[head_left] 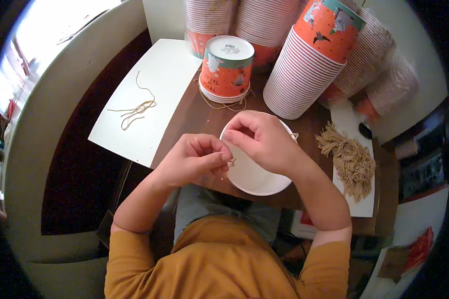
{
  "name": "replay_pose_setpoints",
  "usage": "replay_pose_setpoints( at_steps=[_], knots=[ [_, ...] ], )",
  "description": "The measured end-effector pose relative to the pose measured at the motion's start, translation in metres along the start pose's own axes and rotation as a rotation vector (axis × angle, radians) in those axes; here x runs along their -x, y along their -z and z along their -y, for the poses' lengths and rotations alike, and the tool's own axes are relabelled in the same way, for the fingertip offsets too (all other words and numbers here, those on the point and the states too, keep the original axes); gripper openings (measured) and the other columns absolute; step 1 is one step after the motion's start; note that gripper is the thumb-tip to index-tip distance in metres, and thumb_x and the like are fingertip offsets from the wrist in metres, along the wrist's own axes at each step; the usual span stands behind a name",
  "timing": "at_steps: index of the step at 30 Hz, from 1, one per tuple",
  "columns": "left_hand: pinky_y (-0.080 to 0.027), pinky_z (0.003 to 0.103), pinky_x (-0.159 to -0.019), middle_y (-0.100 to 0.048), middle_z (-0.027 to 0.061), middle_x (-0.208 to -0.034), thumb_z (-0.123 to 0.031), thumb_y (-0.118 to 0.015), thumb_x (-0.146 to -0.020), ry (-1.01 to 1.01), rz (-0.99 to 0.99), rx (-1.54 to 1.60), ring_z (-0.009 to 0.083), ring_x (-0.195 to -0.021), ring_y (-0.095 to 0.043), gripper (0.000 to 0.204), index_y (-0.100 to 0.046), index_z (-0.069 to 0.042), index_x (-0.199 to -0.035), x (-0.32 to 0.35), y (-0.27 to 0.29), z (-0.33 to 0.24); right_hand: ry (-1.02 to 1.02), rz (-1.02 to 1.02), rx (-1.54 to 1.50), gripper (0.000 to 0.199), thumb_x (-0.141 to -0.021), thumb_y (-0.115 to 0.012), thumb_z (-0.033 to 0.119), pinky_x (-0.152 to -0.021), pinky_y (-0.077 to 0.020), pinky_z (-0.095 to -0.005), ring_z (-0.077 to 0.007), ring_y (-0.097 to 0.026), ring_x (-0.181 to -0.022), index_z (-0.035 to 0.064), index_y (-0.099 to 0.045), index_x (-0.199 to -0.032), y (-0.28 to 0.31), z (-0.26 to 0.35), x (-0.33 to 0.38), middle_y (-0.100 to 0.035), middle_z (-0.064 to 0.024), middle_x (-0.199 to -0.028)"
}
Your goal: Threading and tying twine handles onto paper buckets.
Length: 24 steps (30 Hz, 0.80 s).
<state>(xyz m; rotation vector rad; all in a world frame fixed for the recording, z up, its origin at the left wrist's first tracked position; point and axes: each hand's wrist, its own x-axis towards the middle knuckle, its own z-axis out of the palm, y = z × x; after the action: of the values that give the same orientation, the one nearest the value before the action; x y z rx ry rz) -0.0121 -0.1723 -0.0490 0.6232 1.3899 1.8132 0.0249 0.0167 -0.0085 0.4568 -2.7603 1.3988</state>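
Hands pinching string over cup rim.

My left hand and right hand pinch a thin string over a white paper bucket on the bench; stacked orange buckets stand behind.

The scene is moderately lit in a warm tone, with the strongest light at the upper left, where a pale band blows out to near white. The white sheet on the surface reads bright but keeps detail. Soft shadow pools under the forearms and at the dark floor on the left. Fisheye bending curves straight edges near the rim, and the corners fall to black. The picture is slightly soft throughout.
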Motion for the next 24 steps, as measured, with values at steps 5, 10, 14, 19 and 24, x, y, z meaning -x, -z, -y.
replay_pose_setpoints(
  at_steps=[5, 10, 14, 19, 24],
  knots=[
    [-0.048, 0.022, -0.06, -0.065, 0.0049, -0.079, -0.012, -0.063, -0.086, -0.017, -0.082, -0.044, 0.0085, -0.067, -0.059, 0.015, -0.062, 0.0, -0.095, -0.003, -0.006, 0.004, -0.122, 0.067, -0.624, 0.007, -0.082, -0.06, 0.004, -0.059, -0.0469, -0.0224, -0.0087, -0.058, -0.067, -0.0032, -0.061, -0.083, 0.006, 0.019, 0.007, -0.062, -0.0058, -0.073],
    [-0.048, 0.02, -0.066, -0.064, 0.0014, -0.081, -0.01, -0.056, -0.091, -0.099, 0.071, -0.211, 0.0053, -0.073, -0.058, 0.015, -0.062, 0.003, -0.096, 0.002, -0.014, 0.0, -0.105, 0.139, -0.471, 0.01, -0.085, -0.06, 0.007, -0.049, -0.0416, -0.02, -0.0048, -0.051, -0.056, -0.0013, -0.06, -0.091, 0.005, 0.022, -0.009, -0.06, -0.0021, -0.072],
    [-0.048, 0.02, -0.066, -0.065, 0.0026, -0.081, -0.015, -0.058, -0.092, 0.019, 0.035, -0.162, 0.0056, -0.072, -0.059, 0.018, -0.063, 0.002, -0.095, 0.004, -0.019, -0.005, -0.058, -0.034, -0.249, 0.008, -0.081, -0.062, 0.007, -0.053, -0.0446, -0.0274, -0.0126, -0.055, -0.058, -0.0002, -0.06, -0.084, -0.002, 0.005, -0.023, -0.058, -0.0045, -0.069],
    [-0.048, 0.019, -0.064, -0.065, 0.0023, -0.079, -0.016, -0.06, -0.091, 0.045, -0.057, -0.118, 0.0053, -0.069, -0.058, 0.018, -0.064, 0.001, -0.094, 0.006, -0.009, -0.002, 0.334, -0.438, 0.481, 0.01, -0.075, -0.066, 0.009, -0.069, -0.0445, -0.0394, -0.0305, -0.057, -0.079, 0.0026, -0.06, -0.08, 0.0, -0.002, 0.013, -0.06, -0.0112, -0.084],
    [-0.048, 0.02, -0.065, -0.065, 0.0023, -0.079, -0.015, -0.06, -0.091, -0.024, -0.015, -0.041, 0.0056, -0.07, -0.059, 0.017, -0.064, 0.001, -0.094, -0.001, -0.011, 0.004, 0.217, -0.311, 0.354, 0.013, -0.073, -0.07, 0.014, -0.071, -0.0423, -0.0331, -0.0282, -0.058, -0.077, 0.0055, -0.062, -0.079, -0.015, 0.005, 0.059, -0.06, -0.0085, -0.081]
  ],
)
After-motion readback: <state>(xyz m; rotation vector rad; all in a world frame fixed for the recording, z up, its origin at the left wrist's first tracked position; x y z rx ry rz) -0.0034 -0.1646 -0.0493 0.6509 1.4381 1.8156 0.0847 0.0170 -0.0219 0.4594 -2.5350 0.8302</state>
